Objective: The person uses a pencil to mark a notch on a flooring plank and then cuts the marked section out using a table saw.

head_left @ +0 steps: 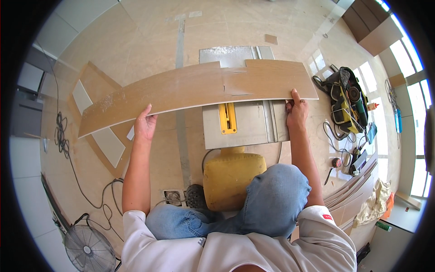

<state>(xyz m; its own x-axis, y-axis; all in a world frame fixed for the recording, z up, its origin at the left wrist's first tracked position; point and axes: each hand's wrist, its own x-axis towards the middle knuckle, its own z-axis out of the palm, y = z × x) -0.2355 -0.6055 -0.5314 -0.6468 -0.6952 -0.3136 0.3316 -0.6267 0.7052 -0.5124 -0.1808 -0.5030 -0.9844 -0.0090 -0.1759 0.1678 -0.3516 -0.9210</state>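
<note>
A long wood-look board spans the space in front of me, with a rectangular notch in its far edge and short dark slits near the middle. My left hand grips its near edge toward the left, thumb on top and fingers beneath. Toward the right end, my right hand holds the same edge with the thumb on the face. Below the board stands a table saw with a grey metal top and a yellow insert around the blade slot. The board hides part of the saw top.
A yellow seat-like block stands between my legs and the saw. Board offcuts lie at left, near a black cable and a fan. At right are a tool bag, a tape measure and stacked strips.
</note>
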